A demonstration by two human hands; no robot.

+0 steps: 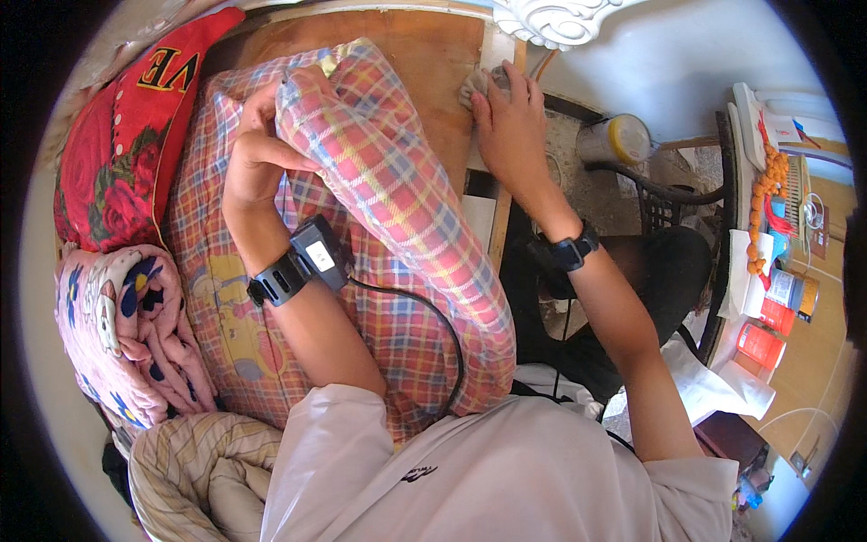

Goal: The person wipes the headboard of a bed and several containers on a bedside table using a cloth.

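My left hand (261, 139) grips the raised, folded edge of a red, blue and yellow plaid mattress pad (399, 183), thumb on the near side; its other fingers are partly hidden by the fabric. The pad lies on a wooden bed board (433, 61), part of which shows at the top. My right hand (511, 122) rests on a crumpled grey cloth (477, 88) at the board's right edge, fingers bent over it. Both wrists wear black straps, the left with a small black box and a cable.
A red rose-patterned pillow (112, 162), a rolled pink blanket (125, 325) and a striped quilt (196, 447) line the left side. On the right are a yellow-lidded bucket (620, 139), a black chair (677, 196) and a table (819, 352) holding jars and orange beads (762, 196).
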